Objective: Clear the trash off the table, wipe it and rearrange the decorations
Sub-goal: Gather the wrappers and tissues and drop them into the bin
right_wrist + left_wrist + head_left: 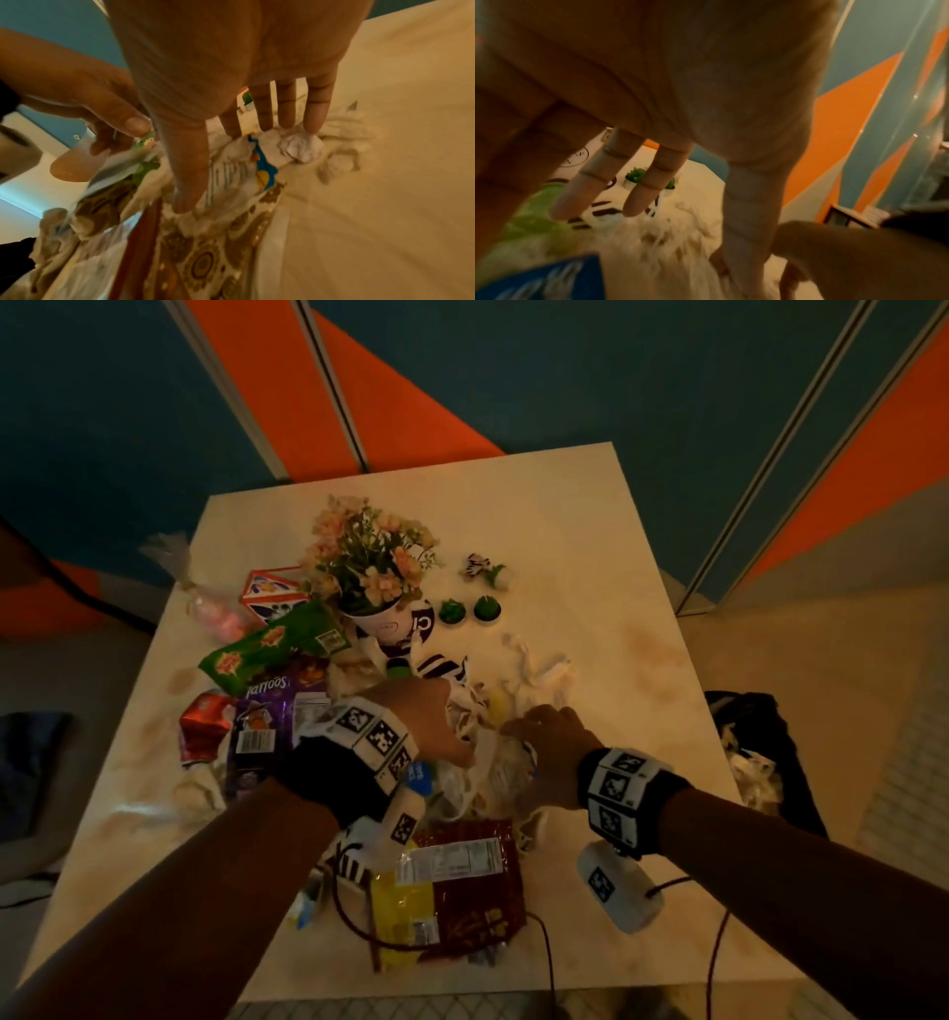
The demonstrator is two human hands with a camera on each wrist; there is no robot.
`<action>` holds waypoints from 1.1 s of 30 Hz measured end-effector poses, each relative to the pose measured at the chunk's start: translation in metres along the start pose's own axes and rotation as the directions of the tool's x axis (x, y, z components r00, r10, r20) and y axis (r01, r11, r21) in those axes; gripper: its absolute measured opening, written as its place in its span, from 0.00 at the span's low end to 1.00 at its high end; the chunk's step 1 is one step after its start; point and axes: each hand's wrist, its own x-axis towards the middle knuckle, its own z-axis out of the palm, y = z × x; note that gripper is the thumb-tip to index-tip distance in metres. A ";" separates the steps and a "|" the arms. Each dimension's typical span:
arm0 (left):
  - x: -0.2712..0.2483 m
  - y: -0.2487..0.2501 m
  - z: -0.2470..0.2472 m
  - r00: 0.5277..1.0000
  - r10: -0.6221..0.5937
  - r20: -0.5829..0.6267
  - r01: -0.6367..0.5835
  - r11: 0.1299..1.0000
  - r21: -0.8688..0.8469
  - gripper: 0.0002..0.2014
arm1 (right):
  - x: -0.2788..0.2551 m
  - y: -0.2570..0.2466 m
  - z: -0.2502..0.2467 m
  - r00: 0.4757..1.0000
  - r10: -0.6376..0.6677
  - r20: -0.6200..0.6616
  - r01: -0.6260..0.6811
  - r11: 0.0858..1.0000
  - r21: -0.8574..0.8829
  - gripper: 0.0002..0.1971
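- Landmark: flower pot (377, 616) with pink artificial flowers, standing toward the far-left part of the white table (590, 516).
- Trash heap spreads from the pot toward the near edge: green snack bag (267, 649) just near-left of the pot, purple chip bag (272, 711) beyond it, red wrapper (203, 726) left of that, dark red and yellow snack bag (452, 891) well nearer the person.
- Crumpled white paper (534, 667) lies near-right of the pot.
- Two small green succulent pots (470, 611) just right of the pot; small zebra figure (482, 567) a bit farther back-right.
- Left hand (426, 716) reaches over the heap near the pot's near side; fingers (639, 194) straight and spread, tips at striped paper, grasping nothing as far as the blur shows.
- Right hand (552, 742) just right of the left one; fingers (315, 113) extended, tips pressing down on the crumpled wrappers (300, 148), thumb too; not curled round anything.
- Black trash bag (760, 752) off the table's right edge, well away from the pot.
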 end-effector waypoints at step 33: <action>-0.058 -0.079 0.009 0.629 -0.308 -0.714 -0.225 0.807 -0.546 0.17 | -0.022 0.033 -0.066 0.930 0.103 -0.353 0.091 0.866 0.492 0.25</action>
